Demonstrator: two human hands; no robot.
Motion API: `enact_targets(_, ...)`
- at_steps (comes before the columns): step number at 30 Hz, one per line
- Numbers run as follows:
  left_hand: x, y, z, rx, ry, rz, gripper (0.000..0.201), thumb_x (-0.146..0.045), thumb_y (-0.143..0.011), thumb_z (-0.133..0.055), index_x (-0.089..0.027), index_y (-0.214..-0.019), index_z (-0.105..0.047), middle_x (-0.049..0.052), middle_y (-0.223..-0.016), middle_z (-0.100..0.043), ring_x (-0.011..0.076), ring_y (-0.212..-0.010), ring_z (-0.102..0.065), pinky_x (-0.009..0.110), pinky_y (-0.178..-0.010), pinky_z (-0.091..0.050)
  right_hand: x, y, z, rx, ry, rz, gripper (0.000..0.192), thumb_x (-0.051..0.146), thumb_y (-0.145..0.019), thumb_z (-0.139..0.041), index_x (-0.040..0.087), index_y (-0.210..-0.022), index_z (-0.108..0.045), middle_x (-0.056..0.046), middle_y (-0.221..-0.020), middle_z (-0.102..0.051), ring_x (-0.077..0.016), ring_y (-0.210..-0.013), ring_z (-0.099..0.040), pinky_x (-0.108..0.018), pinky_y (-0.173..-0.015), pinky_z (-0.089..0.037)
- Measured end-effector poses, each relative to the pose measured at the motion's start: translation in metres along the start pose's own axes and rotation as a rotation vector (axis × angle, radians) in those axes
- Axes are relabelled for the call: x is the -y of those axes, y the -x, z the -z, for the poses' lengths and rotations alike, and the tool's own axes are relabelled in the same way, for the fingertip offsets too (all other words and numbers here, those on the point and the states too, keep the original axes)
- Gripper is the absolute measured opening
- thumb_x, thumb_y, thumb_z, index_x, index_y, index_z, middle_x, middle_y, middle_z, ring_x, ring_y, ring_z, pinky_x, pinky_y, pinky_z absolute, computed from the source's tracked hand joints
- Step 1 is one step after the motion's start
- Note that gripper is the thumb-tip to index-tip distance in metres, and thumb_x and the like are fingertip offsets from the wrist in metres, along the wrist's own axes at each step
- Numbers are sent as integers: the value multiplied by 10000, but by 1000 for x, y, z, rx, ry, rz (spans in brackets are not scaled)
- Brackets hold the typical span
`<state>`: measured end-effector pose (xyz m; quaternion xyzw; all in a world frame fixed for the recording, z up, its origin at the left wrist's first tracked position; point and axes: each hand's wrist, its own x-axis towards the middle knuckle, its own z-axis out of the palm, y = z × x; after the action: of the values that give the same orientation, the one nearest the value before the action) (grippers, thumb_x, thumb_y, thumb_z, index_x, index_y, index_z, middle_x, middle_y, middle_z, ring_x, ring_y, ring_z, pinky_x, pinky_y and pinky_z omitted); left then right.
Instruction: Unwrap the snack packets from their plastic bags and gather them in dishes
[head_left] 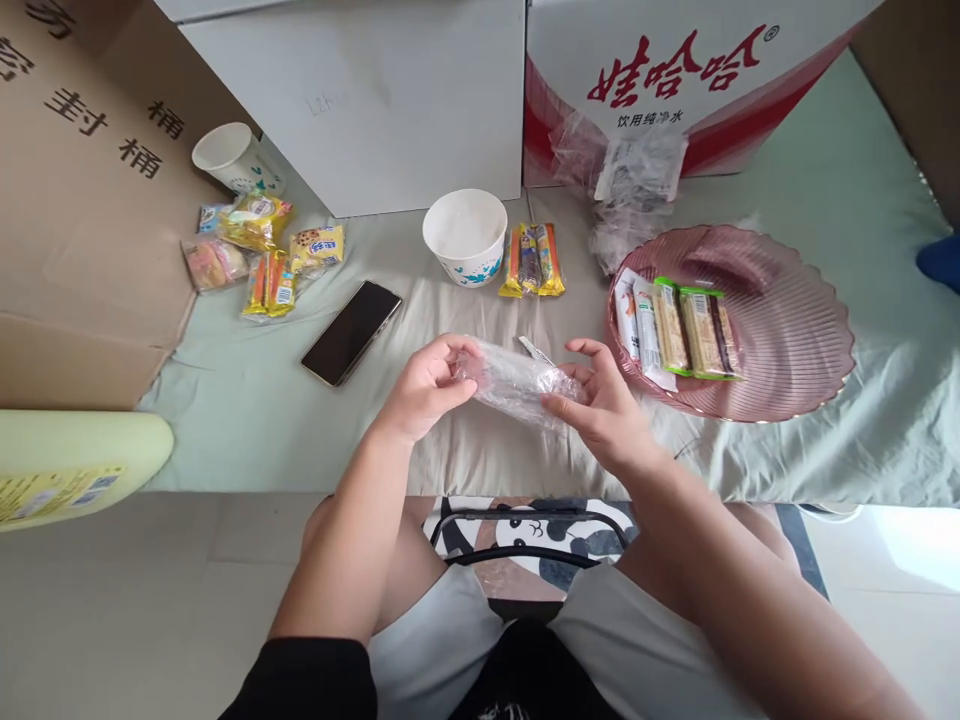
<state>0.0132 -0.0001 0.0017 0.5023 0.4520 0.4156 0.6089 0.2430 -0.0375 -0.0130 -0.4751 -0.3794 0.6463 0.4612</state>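
While both hands (426, 392) (609, 415) hold it, clear wrapping (517, 385) seems crumpled.

Wrapper (514, 385) pt. hidden, blue obj (940, 263) cropped

The light is soft and bright. White glare shines on the pale, smooth tile floor (892, 600) at the lower right. The crinkly clear plastic wrapper (516, 385) has tiny shiny spots. Near the corner, the bare right arm (750, 560) looks stretched and a bit blurry.
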Motion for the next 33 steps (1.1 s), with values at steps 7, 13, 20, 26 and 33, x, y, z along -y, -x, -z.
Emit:
enact_targets(7, 11, 17, -13, -505, -331, -383, 155, -284, -814, -740, -214, -877, -617, 15, -853, -648, 152, -834, -655, 287, -817, -558, -5, 6, -9, -129, 270, 191, 207, 364, -781, -739, 226, -822, -590, -9, -874, -648, -161, -784, -598, -297, -734, -468)
enact_targets(13, 21, 40, -40, 18, -358, -203, 618, -502, -853, -767, -225, -1378, -593, 140, -1416, -656, 287, -1296, -639, 396, -1075, -529, -7, 15, -21, 67, 357, 410, 77, 297, -902, -601, 229, -880, -572, -48, -1003, -718, -203, -930, -669, -356, -867, -517)
enact_targets(20, 26, 29, -42, -104, -268, -137, 473, -624, -899, -668, -175, -1029, -739, 76, -953, -764, 197, -839, -693, 299, -754, -547, -18, 11, -25, -221, 513, 470, 241, 307, -837, -676, 242, -1055, -597, -71, -1066, -610, -236, -1011, -615, -406, -872, -553)
enact_targets(26, 25, 26, -41, -184, -158, -77, 451, -639, -760, -780, -219, -899, -688, 18, -794, -654, 170, -706, -596, 311, -652, -497, -19, 0, -23, -17, 313, 267, 366, 425, -811, -697, 234, -1084, -546, -35, -972, -637, -188, -848, -614, -342, -760, -517)
enact_targets(33, -2, 3, -17, -517, -341, -219, 259, -400, -802, -764, -233, -778, -567, -19, -708, -530, 141, -634, -486, 307, -619, -438, -12, 0, -30, 49, 180, 122, 231, 434, -830, -568, 246, -929, -480, 6, -841, -599, -156, -731, -574, -309, -679, -454)
